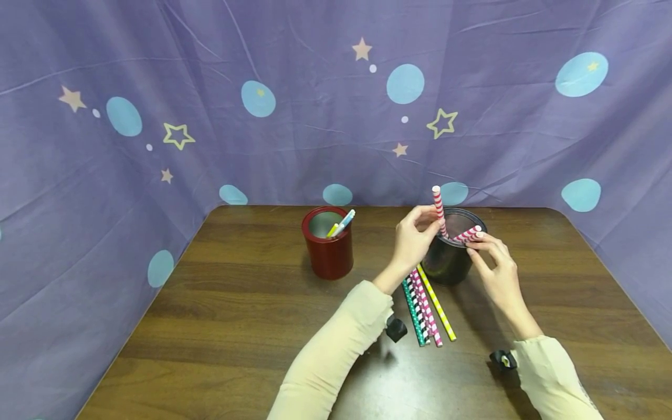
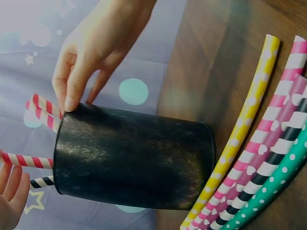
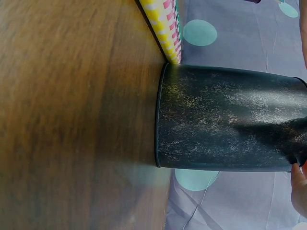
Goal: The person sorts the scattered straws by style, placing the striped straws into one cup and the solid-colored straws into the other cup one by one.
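A black can (image 1: 446, 262) stands upright at the right of the table. My left hand (image 1: 413, 236) pinches a red-and-white striped paper straw (image 1: 438, 204), held nearly upright with its lower end inside the can mouth. The right hand (image 1: 496, 271) grips the can's right rim, thumb on the outer wall. Beside its fingers, red-and-white straws (image 2: 45, 112) lean out over the rim. The left wrist view also shows a black-and-white striped straw (image 2: 42, 181) sticking out next to my left fingers. In the right wrist view, a fingertip of the right hand (image 3: 299, 189) shows at the can's rim.
Green, black-and-white, pink and yellow straws (image 1: 436, 303) lie on the wooden table (image 1: 236, 326) in front of the can. A red can (image 1: 329, 256) holding yellow and blue sticks stands to the left. A purple patterned curtain (image 1: 315, 146) hangs behind.
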Tool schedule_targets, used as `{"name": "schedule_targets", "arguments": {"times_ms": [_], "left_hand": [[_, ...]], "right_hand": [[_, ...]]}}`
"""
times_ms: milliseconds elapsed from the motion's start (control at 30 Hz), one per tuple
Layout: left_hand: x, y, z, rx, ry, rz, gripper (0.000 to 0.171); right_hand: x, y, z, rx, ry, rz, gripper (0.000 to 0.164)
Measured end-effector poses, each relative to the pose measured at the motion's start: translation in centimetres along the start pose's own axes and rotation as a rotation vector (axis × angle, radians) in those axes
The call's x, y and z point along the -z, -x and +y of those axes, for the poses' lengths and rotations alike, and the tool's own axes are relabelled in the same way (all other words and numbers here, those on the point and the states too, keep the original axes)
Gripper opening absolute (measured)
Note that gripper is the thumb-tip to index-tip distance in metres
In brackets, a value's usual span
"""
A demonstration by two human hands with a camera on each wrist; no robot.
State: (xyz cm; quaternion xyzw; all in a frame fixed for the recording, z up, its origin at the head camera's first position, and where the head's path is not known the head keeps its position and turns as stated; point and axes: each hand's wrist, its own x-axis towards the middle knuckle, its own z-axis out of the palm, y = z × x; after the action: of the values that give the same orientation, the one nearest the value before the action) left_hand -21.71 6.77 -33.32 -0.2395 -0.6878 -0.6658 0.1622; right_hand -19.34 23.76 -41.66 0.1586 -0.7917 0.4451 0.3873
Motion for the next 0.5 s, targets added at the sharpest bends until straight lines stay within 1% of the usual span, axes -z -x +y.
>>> {"name": "schedule_targets", "arguments": {"times_ms": [200,300,500], "left_hand": [[-0.8,-0.2,-3.3,-0.014,-0.098,0.012,0.017],[-0.9,-0.2,-4.0,-0.028,-0.156,0.014,0.016],[-1.0,0.0,-4.8,-0.076,-0.301,0.031,0.017]], "right_hand": [[0.0,0.0,0.0,-0.002,0.0,0.001,0.015],[0.0,0.0,0.1,-0.003,0.002,0.002,0.015],[0.0,0.0,0.0,-0.01,0.007,-0.007,0.014]]}}
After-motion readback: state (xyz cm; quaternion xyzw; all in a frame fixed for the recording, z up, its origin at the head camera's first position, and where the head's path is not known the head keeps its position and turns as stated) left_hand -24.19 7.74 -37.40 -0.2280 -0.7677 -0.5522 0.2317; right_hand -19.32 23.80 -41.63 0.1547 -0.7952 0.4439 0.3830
